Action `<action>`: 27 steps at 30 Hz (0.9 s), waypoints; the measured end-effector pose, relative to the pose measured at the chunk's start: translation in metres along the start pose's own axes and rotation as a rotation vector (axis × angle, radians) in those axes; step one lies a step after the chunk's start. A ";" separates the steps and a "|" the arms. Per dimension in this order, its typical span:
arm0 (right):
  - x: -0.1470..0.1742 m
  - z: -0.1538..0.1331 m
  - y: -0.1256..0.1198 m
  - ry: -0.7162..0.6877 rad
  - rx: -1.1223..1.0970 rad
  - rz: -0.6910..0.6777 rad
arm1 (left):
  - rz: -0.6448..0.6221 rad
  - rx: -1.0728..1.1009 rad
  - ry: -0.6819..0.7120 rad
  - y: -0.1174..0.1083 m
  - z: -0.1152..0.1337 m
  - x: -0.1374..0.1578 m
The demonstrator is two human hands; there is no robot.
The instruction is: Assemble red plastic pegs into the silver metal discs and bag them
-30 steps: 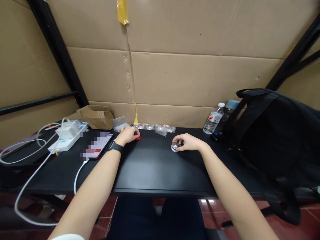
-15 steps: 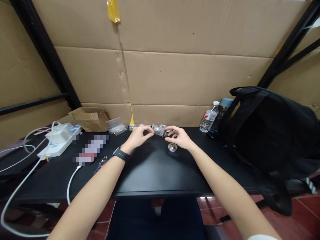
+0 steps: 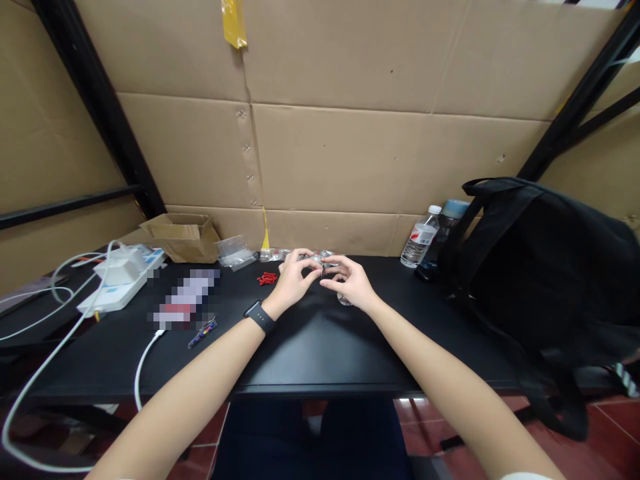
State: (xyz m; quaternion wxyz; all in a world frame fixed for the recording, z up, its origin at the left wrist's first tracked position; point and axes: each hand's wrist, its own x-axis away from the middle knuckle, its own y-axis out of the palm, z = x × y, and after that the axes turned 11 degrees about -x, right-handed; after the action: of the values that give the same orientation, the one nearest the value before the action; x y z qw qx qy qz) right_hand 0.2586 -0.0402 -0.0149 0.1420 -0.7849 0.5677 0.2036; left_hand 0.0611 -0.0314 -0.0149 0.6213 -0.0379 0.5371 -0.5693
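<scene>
My right hand (image 3: 351,283) grips a thin round metal disc (image 3: 322,271), turned nearly edge-on towards me. My left hand (image 3: 299,277), with a dark watch on its wrist, is closed in a pinch right at the disc's left side. A small red piece showed in that pinch half a second ago; the fingertips now hide it. Under the right hand, a shiny metal round part (image 3: 344,299) lies on the black table (image 3: 310,353), partly covered by the fingers. Several small red pieces (image 3: 267,279) lie in a heap to the left of my left hand.
Clear plastic bags (image 3: 236,253) lie along the cardboard wall, some behind my hands. Leftward are a cardboard box (image 3: 193,240), a power strip (image 3: 120,287), a blurred phone (image 3: 187,300) on a cable and a keychain (image 3: 203,333). Rightward stand a water bottle (image 3: 420,239) and a black backpack (image 3: 545,267).
My left hand has moved right and met the disc in my right hand, uncovering the red heap. My right hand has shifted slightly left and now covers part of the metal part.
</scene>
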 end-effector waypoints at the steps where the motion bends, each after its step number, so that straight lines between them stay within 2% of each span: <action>1: 0.000 0.000 0.001 -0.004 -0.004 0.002 | 0.006 -0.013 -0.004 0.001 0.001 0.001; 9: 0.000 0.003 0.001 0.058 -0.070 0.055 | 0.062 -0.090 0.029 -0.001 0.008 0.004; 12: -0.002 0.004 -0.002 0.066 -0.037 0.036 | 0.087 -0.110 0.047 -0.004 0.009 0.002; 17: -0.004 0.008 -0.011 -0.013 0.204 -0.023 | 0.060 -0.118 0.073 -0.004 0.009 0.004; 21: -0.004 0.010 -0.014 -0.012 0.335 -0.067 | -0.002 -0.084 0.109 -0.003 0.006 0.003; 24: -0.002 0.009 -0.016 -0.042 0.528 -0.167 | 0.017 -0.058 0.069 -0.006 0.000 -0.002; 27: 0.000 0.005 -0.020 -0.123 0.718 -0.278 | 0.043 -0.141 -0.010 -0.015 -0.013 -0.008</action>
State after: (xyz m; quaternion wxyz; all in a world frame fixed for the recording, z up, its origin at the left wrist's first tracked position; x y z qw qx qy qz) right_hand 0.2766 -0.0317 -0.0190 0.4677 -0.7409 0.4816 0.0172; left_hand 0.0432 -0.0232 -0.0053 0.6319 -0.0729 0.5736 -0.5162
